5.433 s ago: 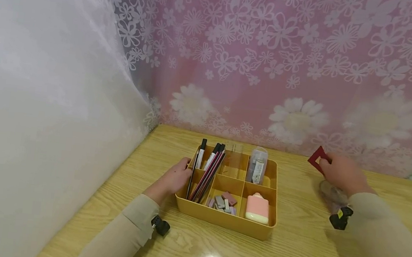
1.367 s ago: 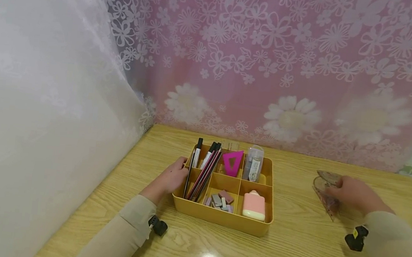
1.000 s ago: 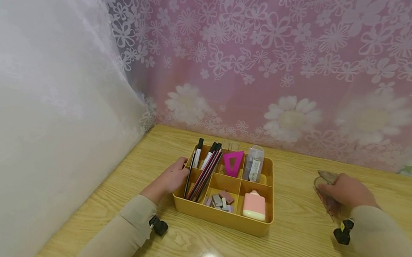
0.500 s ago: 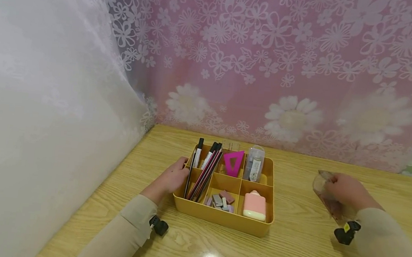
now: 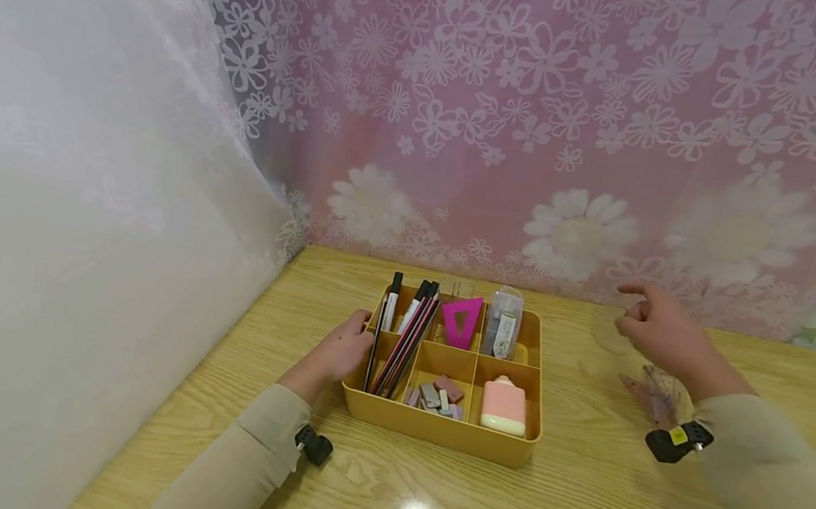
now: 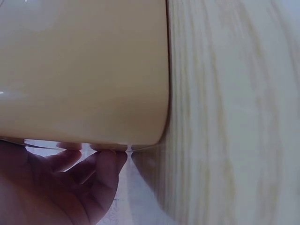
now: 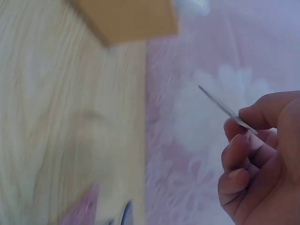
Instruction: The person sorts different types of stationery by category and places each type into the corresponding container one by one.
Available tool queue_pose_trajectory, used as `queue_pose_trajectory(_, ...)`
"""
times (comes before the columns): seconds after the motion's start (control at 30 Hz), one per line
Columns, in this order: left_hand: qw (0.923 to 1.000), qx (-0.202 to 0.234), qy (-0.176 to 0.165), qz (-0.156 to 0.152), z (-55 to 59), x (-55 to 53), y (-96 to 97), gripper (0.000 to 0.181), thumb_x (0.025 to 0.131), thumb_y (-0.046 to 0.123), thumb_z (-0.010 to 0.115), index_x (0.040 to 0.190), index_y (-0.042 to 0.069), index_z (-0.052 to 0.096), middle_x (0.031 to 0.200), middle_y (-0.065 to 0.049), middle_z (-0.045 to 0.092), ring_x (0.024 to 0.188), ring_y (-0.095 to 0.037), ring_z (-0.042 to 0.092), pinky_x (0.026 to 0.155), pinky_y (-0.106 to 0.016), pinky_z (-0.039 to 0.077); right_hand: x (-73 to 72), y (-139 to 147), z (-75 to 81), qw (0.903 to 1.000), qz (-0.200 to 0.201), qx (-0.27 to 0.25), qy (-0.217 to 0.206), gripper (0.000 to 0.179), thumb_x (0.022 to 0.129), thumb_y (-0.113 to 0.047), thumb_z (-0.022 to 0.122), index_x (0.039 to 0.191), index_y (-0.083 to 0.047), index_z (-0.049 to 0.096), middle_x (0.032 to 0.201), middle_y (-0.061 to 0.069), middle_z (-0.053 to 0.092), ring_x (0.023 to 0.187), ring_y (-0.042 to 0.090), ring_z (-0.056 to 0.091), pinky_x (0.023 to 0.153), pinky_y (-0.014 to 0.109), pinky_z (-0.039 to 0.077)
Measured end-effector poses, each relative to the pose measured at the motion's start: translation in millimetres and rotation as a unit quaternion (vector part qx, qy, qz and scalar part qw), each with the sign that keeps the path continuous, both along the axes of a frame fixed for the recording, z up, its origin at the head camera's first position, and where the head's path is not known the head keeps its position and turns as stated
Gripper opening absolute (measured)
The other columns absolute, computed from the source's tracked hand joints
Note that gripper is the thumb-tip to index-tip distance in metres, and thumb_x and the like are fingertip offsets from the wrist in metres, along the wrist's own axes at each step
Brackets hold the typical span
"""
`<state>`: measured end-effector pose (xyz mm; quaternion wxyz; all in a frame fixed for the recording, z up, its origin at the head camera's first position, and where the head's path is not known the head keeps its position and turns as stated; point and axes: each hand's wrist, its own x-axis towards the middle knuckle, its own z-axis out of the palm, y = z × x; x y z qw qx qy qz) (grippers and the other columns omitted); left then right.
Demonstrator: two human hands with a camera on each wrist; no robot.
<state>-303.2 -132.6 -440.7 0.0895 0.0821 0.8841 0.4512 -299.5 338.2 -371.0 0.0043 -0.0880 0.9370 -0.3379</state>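
My left hand point(image 5: 344, 353) holds the left wall of a yellow desk organizer point(image 5: 434, 434); in the left wrist view its curled fingers point(image 6: 107, 171) meet the organizer's outer side point(image 6: 89, 75). To the right, my right hand point(image 5: 669, 332) pinches a clear, rounded protractor point(image 5: 605, 329) above the table. The right wrist view shows this protractor point(image 7: 218, 103) nearly edge-on between thumb and forefinger, the other fingers curled. A magenta set square point(image 5: 461, 324) stands in the organizer's back middle compartment, in front of a clear ruler-like piece point(image 5: 457, 288).
Clear and pinkish drawing templates point(image 5: 658, 397) lie on the wooden table point(image 5: 570, 487) beneath my right wrist. The organizer also holds markers point(image 5: 393, 303), pencils point(image 5: 409, 346), erasers point(image 5: 438, 397), a pink bottle point(image 5: 507, 408) and a clear case point(image 5: 503, 324). A floral curtain hangs behind.
The red-looking set square once in my right hand now stands magenta in the organizer. My right hand has since raised the clear protractor off the pile, up and leftward. My left hand stays put.
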Motion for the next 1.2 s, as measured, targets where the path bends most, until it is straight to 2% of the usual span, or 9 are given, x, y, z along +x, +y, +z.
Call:
queue_pose_trajectory(0.1, 1.0000, 0.001, 0.000, -0.002, 0.5, 0.0, 0.1, 0.054, 0.106, 0.025, 0.033, 0.155, 0.004, 0.031, 0.153, -0.020, 0.041, 0.140, -0.034, 0.040, 0.113, -0.055, 0.031, 2.8, -21.2, 10.4, 0.9996, -0.002, 0.009, 0.028, 0.053, 0.103, -0.023, 0.052, 0.149, -0.002, 0.036, 0.085, 0.010, 0.063, 0.059, 0.024, 0.051, 0.055, 0.038, 0.045)
queue_pose_trajectory(0.2, 1.0000, 0.004, -0.002, -0.003, 0.6, 0.1, -0.4, 0.053, 0.106, 0.025, 0.033, 0.154, 0.004, 0.031, 0.153, -0.020, 0.041, 0.140, -0.034, 0.040, 0.113, -0.055, 0.032, 5.4, -44.5, 21.5, 0.9992, -0.003, -0.001, 0.041, 0.044, 0.104, -0.028, 0.052, 0.139, -0.003, 0.043, 0.093, 0.010, 0.065, 0.069, 0.026, 0.057, 0.059, 0.038, 0.047)
queue_pose_trajectory(0.4, 1.0000, 0.007, -0.001, -0.002, 0.8, -0.4, -1.1, 0.054, 0.106, 0.025, 0.033, 0.155, 0.003, 0.030, 0.154, -0.021, 0.039, 0.141, -0.035, 0.038, 0.113, -0.056, 0.031, 3.0, -90.6, 36.9, 0.9974, 0.021, -0.060, 0.035, 0.030, 0.104, -0.024, 0.053, 0.122, 0.000, 0.049, 0.095, 0.016, 0.062, 0.078, 0.032, 0.062, 0.064, 0.038, 0.055)
queue_pose_trajectory(0.63, 0.9999, 0.013, -0.002, -0.004, -0.4, -0.3, -0.2, 0.053, 0.106, 0.024, 0.034, 0.155, 0.003, 0.031, 0.153, -0.021, 0.040, 0.140, -0.035, 0.039, 0.113, -0.055, 0.031, -10.1, -131.1, 31.8, 0.9955, 0.037, -0.085, 0.018, 0.024, 0.104, -0.021, 0.053, 0.117, -0.001, 0.051, 0.097, 0.017, 0.061, 0.083, 0.032, 0.069, 0.072, 0.039, 0.059)
queue_pose_trajectory(0.77, 0.9999, 0.011, -0.002, 0.000, -0.3, -0.2, -0.6, 0.054, 0.106, 0.025, 0.034, 0.156, 0.003, 0.030, 0.154, -0.020, 0.040, 0.141, -0.035, 0.038, 0.114, -0.055, 0.031, -20.1, -149.3, 25.6, 0.9949, 0.040, -0.092, -0.014, 0.021, 0.103, -0.016, 0.052, 0.117, -0.001, 0.052, 0.101, 0.017, 0.062, 0.088, 0.031, 0.070, 0.076, 0.042, 0.059)
queue_pose_trajectory(0.9, 1.0000, 0.007, 0.004, 0.002, -0.6, -1.0, -0.6, 0.053, 0.105, 0.025, 0.034, 0.154, 0.003, 0.033, 0.151, -0.020, 0.043, 0.138, -0.034, 0.041, 0.113, -0.055, 0.032, -27.3, -165.7, 19.4, 0.9968, 0.046, -0.061, -0.025, 0.019, 0.100, -0.012, 0.053, 0.115, -0.001, 0.057, 0.104, 0.017, 0.064, 0.086, 0.028, 0.070, 0.075, 0.042, 0.060)
queue_pose_trajectory(1.03, 0.9999, 0.010, 0.008, 0.001, -1.5, -1.8, -0.1, 0.052, 0.105, 0.024, 0.035, 0.152, 0.003, 0.035, 0.148, -0.021, 0.046, 0.135, -0.034, 0.044, 0.112, -0.054, 0.033, -30.3, -177.1, 13.1, 0.9987, 0.048, -0.010, -0.014, 0.019, 0.096, -0.010, 0.056, 0.111, -0.001, 0.064, 0.101, 0.014, 0.068, 0.081, 0.026, 0.065, 0.069, 0.037, 0.057)
queue_pose_trajectory(1.2, 0.9998, 0.018, 0.005, -0.001, -2.7, -2.2, -0.5, 0.051, 0.105, 0.024, 0.034, 0.152, 0.004, 0.035, 0.147, -0.020, 0.046, 0.134, -0.034, 0.045, 0.110, -0.055, 0.035, -32.0, -187.3, 7.2, 0.9975, 0.056, 0.044, 0.002, 0.018, 0.095, -0.010, 0.059, 0.108, -0.003, 0.071, 0.102, 0.010, 0.069, 0.082, 0.024, 0.061, 0.072, 0.039, 0.054)
